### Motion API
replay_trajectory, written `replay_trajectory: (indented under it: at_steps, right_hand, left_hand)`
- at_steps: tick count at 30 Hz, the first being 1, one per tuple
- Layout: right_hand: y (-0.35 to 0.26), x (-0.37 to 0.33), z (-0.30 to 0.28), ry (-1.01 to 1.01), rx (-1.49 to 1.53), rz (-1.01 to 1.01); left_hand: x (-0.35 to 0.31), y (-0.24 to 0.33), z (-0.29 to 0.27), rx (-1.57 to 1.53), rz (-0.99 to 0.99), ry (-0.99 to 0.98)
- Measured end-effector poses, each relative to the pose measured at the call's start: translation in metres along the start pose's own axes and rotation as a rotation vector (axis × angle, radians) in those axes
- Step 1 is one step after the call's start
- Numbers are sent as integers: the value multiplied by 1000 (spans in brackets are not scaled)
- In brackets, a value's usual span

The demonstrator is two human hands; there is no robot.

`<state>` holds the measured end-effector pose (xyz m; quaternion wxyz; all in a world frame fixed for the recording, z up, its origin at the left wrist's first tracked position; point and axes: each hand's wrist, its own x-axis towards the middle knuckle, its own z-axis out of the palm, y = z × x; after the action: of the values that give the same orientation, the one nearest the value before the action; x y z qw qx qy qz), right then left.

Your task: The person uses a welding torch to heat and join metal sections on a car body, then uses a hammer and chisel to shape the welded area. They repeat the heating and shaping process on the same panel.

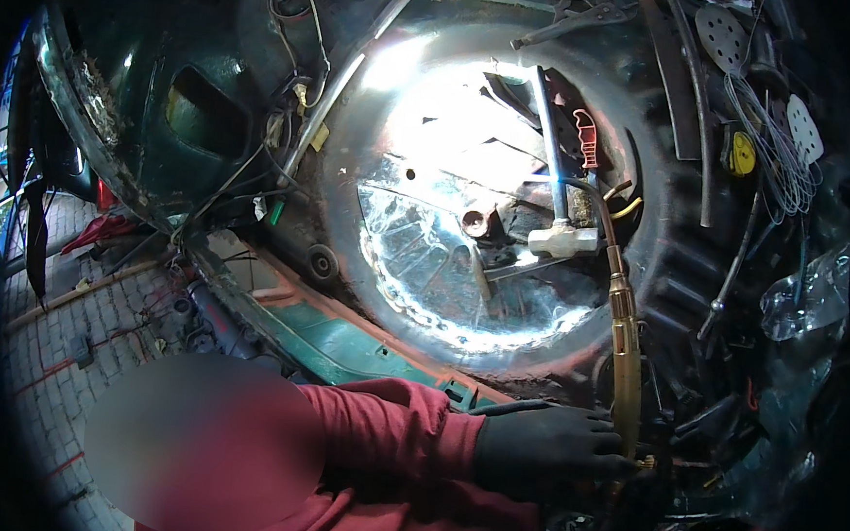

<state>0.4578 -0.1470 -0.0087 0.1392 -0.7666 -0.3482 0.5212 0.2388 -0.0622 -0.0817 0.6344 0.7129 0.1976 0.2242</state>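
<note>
A brass gas torch (625,375) stands upright in front of me, its curved neck bending up and left over a round, spare-wheel-like well (411,333). My left hand (555,449), in a black glove below a dark red sleeve, reaches across to the torch's lower body. Its fingers close at a small brass knob there. Against the torch's bottom end is a dark shape that may be my right gloved hand; shadow hides its fingers. Beneath the torch's tip lies a hammer (563,241) with a metal handle. A red-handled tool (585,139) rests beside it.
Locking pliers (581,20) lie at the top. Along the right are a metal bar (672,81), a coil of thin wire (777,151), perforated discs (722,38), a yellow reel (742,154) and clear plastic (807,299). Green body panels (343,338) edge the well; paving (98,353) shows at left.
</note>
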Motion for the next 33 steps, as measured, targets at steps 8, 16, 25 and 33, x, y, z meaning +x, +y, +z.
replay_trajectory:
  at_steps: [8, 16, 25, 33]
  right_hand:
    - [58, 0, -8, 30, 7, -11]
    - [28, 6, -4, 6, 16, 100]
    - [25, -2, 7, 17, -32, 40]
    - [42, -8, 4, 74, -275, 72]
  left_hand:
    - [0, 0, -5, 41, 28, 40]
    - [0, -2, -5, 36, 27, 83]
    - [1, -3, -5, -20, 6, 121]
    - [1, -3, -8, 5, 19, 141]
